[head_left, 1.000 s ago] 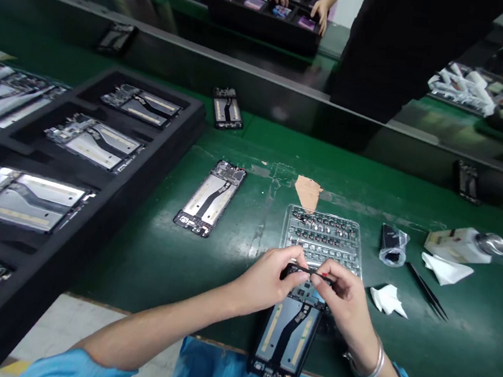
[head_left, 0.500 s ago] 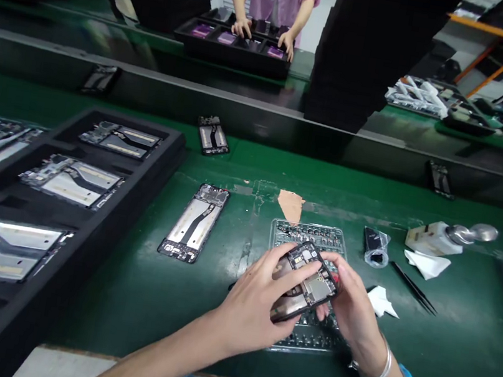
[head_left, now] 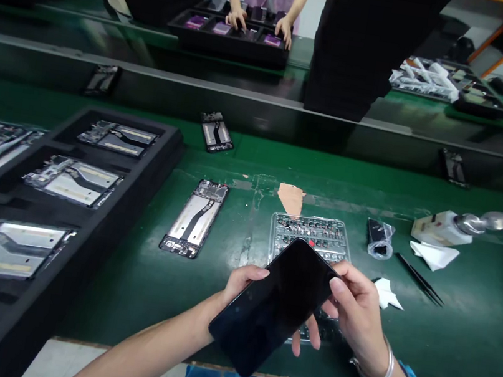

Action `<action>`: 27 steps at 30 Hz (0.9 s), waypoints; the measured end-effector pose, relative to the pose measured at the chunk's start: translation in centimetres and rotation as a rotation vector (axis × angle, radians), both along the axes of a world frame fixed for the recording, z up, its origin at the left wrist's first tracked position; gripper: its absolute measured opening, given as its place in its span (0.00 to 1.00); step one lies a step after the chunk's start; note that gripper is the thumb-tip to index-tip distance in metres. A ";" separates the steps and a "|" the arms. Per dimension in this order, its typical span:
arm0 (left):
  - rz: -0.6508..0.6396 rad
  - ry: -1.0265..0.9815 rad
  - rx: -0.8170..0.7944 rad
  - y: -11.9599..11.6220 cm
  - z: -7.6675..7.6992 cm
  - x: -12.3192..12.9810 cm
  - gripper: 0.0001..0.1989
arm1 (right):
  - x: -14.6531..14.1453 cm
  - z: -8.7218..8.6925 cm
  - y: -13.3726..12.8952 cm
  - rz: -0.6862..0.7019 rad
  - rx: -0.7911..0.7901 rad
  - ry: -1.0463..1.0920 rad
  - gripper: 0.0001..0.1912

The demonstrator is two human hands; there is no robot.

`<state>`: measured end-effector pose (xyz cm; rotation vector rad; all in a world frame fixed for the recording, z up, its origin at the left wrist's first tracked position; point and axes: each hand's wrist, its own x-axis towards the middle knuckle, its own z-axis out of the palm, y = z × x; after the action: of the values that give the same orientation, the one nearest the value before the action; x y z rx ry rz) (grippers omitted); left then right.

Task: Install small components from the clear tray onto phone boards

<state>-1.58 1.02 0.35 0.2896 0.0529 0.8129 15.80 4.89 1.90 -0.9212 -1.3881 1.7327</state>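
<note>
Both my hands hold a black smartphone (head_left: 272, 305), tilted with its dark glass face up. My left hand (head_left: 236, 293) grips its lower left edge. My right hand (head_left: 356, 311) pinches its upper right edge, with fingers beneath it. Under the phone and my right hand lies a clear plastic tray of small parts (head_left: 310, 238), partly hidden. A bare phone frame with a flat cable (head_left: 194, 218) lies on the green mat to the left.
A black foam tray (head_left: 100, 216) of phone frames fills the left side. To the right are black tweezers (head_left: 420, 281), white wipes (head_left: 433, 256), a bagged black item (head_left: 379, 239) and a dispenser bottle (head_left: 444, 228). A co-worker's hands (head_left: 259, 26) rest on a tray across the bench.
The phone has flipped from its open inner side to its glass face up, and has dropped nearer me. A second ago my fingers worked at a small black part on it.
</note>
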 end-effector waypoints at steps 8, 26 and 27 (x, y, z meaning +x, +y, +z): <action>0.035 0.015 -0.012 0.0 -0.1 0.0 0.36 | 0.0 -0.1 0.0 -0.030 -0.003 -0.042 0.11; 0.834 0.549 -0.076 0.4 0.5 -1.6 0.33 | -1.5 0.6 -1.5 0.346 0.764 -0.510 0.42; 0.896 0.600 -0.066 0.5 0.4 -1.7 0.36 | -1.7 0.9 -1.8 0.379 0.794 -0.563 0.40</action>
<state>-3.32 1.48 0.78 0.4465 0.8172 1.5816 14.11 3.09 2.82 -0.7233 -2.4943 0.9823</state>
